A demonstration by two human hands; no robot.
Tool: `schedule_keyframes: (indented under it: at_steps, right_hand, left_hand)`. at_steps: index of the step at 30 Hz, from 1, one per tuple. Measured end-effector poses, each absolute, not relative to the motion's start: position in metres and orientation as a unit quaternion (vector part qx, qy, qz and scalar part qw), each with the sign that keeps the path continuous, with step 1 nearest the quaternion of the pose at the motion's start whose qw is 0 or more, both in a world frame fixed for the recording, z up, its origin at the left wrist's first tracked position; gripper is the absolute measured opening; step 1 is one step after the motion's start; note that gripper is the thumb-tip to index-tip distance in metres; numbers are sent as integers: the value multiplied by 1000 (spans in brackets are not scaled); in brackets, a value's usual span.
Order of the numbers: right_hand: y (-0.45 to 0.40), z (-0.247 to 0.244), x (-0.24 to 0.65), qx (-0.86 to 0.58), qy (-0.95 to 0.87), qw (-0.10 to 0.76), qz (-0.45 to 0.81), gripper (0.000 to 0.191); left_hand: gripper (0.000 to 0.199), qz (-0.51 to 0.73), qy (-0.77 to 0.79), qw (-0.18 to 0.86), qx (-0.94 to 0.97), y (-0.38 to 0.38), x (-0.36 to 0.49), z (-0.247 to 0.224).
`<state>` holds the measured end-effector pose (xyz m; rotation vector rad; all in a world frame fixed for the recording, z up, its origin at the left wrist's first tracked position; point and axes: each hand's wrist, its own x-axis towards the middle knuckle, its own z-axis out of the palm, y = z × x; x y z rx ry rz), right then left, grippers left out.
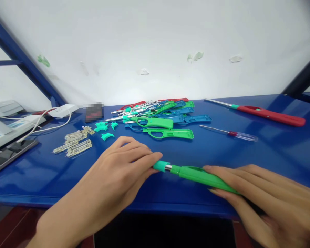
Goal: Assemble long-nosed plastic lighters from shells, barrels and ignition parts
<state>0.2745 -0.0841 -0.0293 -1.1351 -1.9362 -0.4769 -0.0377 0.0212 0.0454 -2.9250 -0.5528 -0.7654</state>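
A green lighter body (204, 177) lies tilted above the front edge of the blue table, with my right hand (260, 193) closed round its right end. My left hand (119, 175) pinches a teal collar (162, 166) at the other end. Between the collar and the green body a short piece of silver tube (168, 167) shows. The rest of the tube is hidden by my left fingers. Just behind my left hand lie loose teal pieces (107, 136), and beyond the held lighter sit green casing halves (170, 133).
On the blue table (93, 179) are a pile of casings and silver tubes (144, 112), clear fuel parts (79, 148), a red lighter (271, 115) and a screwdriver (240, 135). A phone (10, 155), white cables and a power strip are at the left.
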Motion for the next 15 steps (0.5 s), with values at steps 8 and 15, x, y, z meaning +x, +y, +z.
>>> schedule_keyframes:
  at_steps: [8, 15]
  right_hand:
    - [-86, -29, 275, -437, -777, 417, -179, 30]
    - [-84, -29, 277, -419, -786, 408, -201, 24]
  left_hand:
    - [25, -234, -164, 41, -957, 12, -26, 41]
    - [27, -240, -160, 56, -956, 7, -23, 40]
